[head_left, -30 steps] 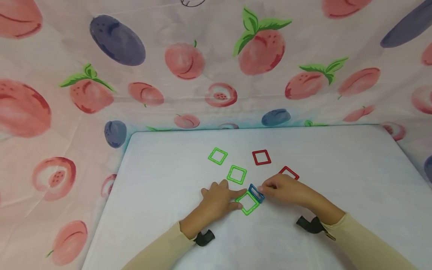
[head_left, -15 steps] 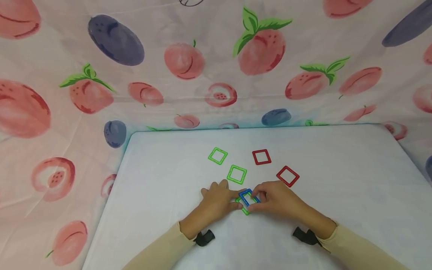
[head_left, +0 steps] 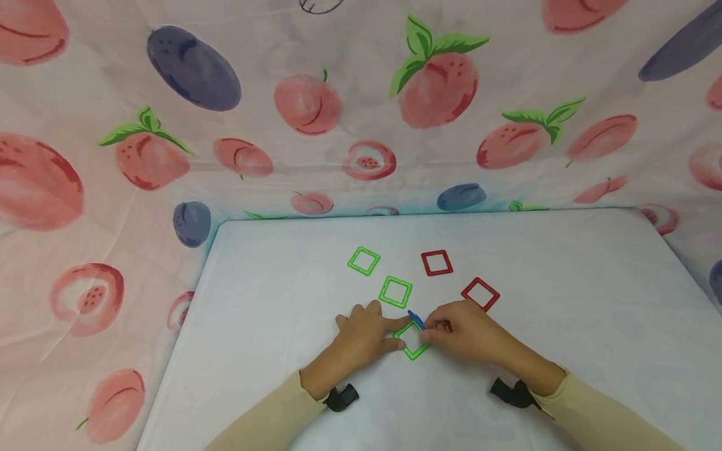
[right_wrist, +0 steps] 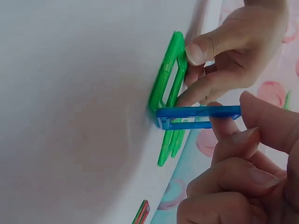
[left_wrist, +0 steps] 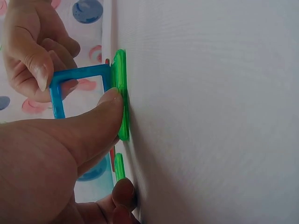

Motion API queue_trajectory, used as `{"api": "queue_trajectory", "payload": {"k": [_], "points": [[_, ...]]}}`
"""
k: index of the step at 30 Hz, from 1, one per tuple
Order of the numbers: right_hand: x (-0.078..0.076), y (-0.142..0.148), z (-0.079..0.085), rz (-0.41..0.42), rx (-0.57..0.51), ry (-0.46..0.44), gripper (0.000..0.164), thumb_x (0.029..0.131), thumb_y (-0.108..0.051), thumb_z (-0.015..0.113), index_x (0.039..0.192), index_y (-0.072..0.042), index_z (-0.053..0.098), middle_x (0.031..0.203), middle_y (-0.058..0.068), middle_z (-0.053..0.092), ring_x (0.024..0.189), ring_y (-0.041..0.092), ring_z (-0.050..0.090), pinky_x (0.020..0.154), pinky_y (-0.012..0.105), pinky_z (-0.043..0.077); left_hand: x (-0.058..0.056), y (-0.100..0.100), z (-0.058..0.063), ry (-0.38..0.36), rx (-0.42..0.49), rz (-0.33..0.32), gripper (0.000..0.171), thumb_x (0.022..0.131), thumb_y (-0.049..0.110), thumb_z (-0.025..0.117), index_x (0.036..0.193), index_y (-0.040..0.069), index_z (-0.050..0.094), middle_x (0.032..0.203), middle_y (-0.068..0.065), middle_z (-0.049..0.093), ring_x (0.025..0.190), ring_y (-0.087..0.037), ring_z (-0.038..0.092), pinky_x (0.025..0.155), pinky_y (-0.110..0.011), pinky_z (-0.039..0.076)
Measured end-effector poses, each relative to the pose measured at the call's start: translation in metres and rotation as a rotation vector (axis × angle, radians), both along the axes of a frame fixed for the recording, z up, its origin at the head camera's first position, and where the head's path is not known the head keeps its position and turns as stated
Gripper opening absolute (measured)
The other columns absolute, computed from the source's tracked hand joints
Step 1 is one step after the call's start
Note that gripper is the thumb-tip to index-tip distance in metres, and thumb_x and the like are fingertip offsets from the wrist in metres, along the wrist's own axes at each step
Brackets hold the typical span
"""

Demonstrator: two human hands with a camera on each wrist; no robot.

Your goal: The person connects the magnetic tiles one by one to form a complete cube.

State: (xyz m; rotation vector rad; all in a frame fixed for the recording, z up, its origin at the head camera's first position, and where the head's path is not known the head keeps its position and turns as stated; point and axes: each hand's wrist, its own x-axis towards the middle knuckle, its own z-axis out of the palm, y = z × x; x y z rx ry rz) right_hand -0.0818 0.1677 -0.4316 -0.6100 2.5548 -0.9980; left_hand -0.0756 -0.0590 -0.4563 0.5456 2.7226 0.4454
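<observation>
In the head view a green square magnetic tile (head_left: 414, 357) lies flat on the white table. My left hand (head_left: 363, 332) pinches its left side with thumb and index finger, the other fingers spread on the tabletop. A blue square magnetic tile (head_left: 416, 319) stands on edge along the green one's upper right side. It is pinched by the thumb and fingers of my right hand (head_left: 465, 329). The right wrist view shows the blue tile (right_wrist: 201, 111) at about a right angle to the green tile (right_wrist: 164, 79), their edges meeting.
Beyond the hands lie two more green tiles (head_left: 358, 269) and two red tiles (head_left: 440, 274), flat and apart. The nearer red one is close to the right hand. A fruit-print cloth (head_left: 316, 169) hangs behind the table (head_left: 271, 282).
The right hand has shifted left with the blue tile. That tile leaned outward, then tipped over the green one, and now stands upright at its edge. The left hand has stayed put.
</observation>
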Motion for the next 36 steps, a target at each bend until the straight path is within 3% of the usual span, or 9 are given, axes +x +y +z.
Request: {"api": "queue_trajectory", "payload": {"k": [14, 21, 25, 30, 32, 36], "points": [[0.006, 0.013, -0.005, -0.115, -0.056, -0.100, 0.013, 0.093, -0.025, 0.075, 0.099, -0.014, 0.080, 0.068, -0.008, 0.058, 0.067, 0.006, 0.049, 0.059, 0.021, 0.040, 0.001, 0.000, 0.000, 0.004, 0.030, 0.004, 0.052, 0.087, 0.046, 0.078, 0.136, 0.044, 0.063, 0.086, -0.002, 0.049, 0.074, -0.020, 0.041, 0.063, -0.042, 0.029], [0.004, 0.015, -0.006, -0.111, -0.034, -0.061, 0.012, 0.093, -0.024, 0.076, 0.099, -0.015, 0.080, 0.072, -0.009, 0.061, 0.069, 0.009, 0.052, 0.059, 0.022, 0.042, 0.004, -0.001, 0.001, -0.035, 0.029, 0.005, 0.051, 0.087, 0.044, 0.079, 0.136, 0.041, 0.064, 0.087, -0.002, 0.053, 0.072, -0.018, 0.046, 0.063, -0.043, 0.033], [-0.004, 0.016, -0.007, -0.056, -0.030, -0.013, 0.009, 0.093, -0.022, 0.076, 0.099, -0.017, 0.078, 0.073, -0.010, 0.059, 0.069, 0.008, 0.052, 0.061, 0.022, 0.043, 0.000, -0.009, 0.005, -0.115, 0.144, 0.007, 0.042, 0.089, 0.037, 0.079, 0.130, 0.030, 0.071, 0.089, 0.000, 0.064, 0.070, -0.013, 0.050, 0.063, -0.041, 0.035], [-0.014, 0.015, -0.009, 0.017, -0.033, 0.039, 0.009, 0.093, -0.019, 0.075, 0.102, -0.017, 0.078, 0.078, -0.012, 0.062, 0.071, 0.007, 0.052, 0.063, 0.021, 0.045, -0.012, -0.021, 0.005, -0.119, 0.353, -0.015, 0.022, 0.097, 0.029, 0.071, 0.111, 0.015, 0.080, 0.087, 0.005, 0.074, 0.069, -0.006, 0.054, 0.061, -0.025, 0.043], [-0.018, 0.014, -0.009, 0.035, -0.022, 0.062, 0.009, 0.094, -0.019, 0.075, 0.102, -0.017, 0.077, 0.079, -0.013, 0.063, 0.070, 0.007, 0.052, 0.062, 0.021, 0.045, -0.016, -0.023, 0.004, -0.111, 0.405, -0.018, 0.024, 0.101, 0.032, 0.066, 0.113, 0.015, 0.078, 0.086, 0.006, 0.071, 0.072, -0.005, 0.055, 0.064, -0.021, 0.045], [-0.026, 0.012, -0.007, 0.081, 0.001, 0.103, 0.009, 0.094, -0.020, 0.075, 0.102, -0.018, 0.077, 0.082, -0.014, 0.065, 0.070, 0.005, 0.051, 0.062, 0.021, 0.044, -0.021, -0.024, 0.001, -0.150, 0.481, -0.009, 0.036, 0.105, 0.041, 0.056, 0.132, 0.019, 0.067, 0.089, 0.008, 0.066, 0.080, -0.008, 0.058, 0.072, -0.024, 0.048]]}}
